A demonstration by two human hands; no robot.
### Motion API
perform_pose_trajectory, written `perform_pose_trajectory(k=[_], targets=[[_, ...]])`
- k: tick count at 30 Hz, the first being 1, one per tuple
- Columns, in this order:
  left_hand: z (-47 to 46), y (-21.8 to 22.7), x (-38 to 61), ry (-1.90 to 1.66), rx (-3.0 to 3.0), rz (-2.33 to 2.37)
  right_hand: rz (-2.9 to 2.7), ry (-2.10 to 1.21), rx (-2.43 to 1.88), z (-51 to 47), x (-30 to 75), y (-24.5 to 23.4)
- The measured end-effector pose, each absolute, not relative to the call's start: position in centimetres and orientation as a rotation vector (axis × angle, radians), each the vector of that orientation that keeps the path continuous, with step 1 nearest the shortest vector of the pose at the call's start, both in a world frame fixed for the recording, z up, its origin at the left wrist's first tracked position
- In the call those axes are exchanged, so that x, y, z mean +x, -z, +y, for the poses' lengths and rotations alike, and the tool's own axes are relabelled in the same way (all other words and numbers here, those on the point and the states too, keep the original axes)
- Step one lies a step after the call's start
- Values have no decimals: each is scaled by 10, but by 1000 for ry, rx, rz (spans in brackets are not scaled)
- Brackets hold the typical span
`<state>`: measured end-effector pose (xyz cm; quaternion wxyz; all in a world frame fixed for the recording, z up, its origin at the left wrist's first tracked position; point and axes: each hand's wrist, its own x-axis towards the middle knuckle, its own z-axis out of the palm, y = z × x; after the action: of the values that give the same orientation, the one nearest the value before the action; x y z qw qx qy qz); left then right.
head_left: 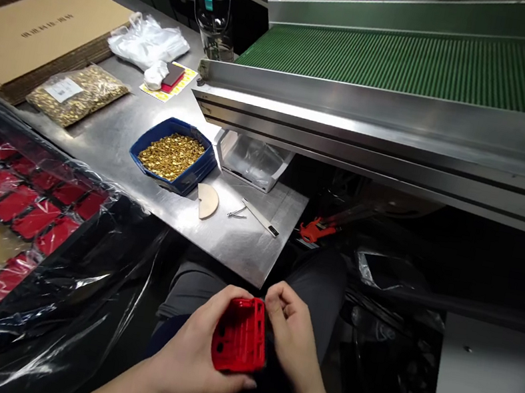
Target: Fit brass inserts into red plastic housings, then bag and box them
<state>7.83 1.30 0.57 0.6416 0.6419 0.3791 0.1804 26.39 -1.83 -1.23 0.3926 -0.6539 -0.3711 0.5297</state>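
Note:
Over my lap, my left hand (194, 354) grips a red plastic housing (240, 336) from its left side and underneath. My right hand (292, 334) rests against the housing's upper right corner with its fingertips pinched together; whether something small sits between them I cannot make out. A blue tray (195, 174) full of small brass parts stands on the steel table (234, 239) ahead of my hands.
A black crate (72, 298) lined with clear film holds several red housings at the left. Tweezers (259, 216), a tan fan-shaped piece (207, 200), a bag of brass parts (77, 93), flat cardboard (37, 31) and a water bottle (215, 19) lie on the table. A green conveyor (418, 61) runs behind.

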Motion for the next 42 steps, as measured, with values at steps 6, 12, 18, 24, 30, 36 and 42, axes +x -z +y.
perform_pose_trajectory(k=[6, 12, 18, 24, 30, 36, 42], targets=[[8, 2, 76, -431, 1581, 959, -900, -1210, -1775, -12, 270, 22], [7, 15, 71, -441, 1991, 1029, -1181, -1619, -1600, -30, 268, -3], [26, 3, 55, -292, 1430, 963, -1173, -1733, -1603, -19, 281, -4], [27, 15, 43, -187, 398, 508, -1589, -1730, -1475, -6, 267, -19], [8, 17, 35, -384, 135, 442, -1825, -941, -1732, 54, 258, 9], [-8, 15, 28, -426, 190, 404, -2136, -690, -1773, 150, 241, 49], [-19, 22, 17, -409, 113, 196, -2230, -773, -1682, 158, 233, 46]])
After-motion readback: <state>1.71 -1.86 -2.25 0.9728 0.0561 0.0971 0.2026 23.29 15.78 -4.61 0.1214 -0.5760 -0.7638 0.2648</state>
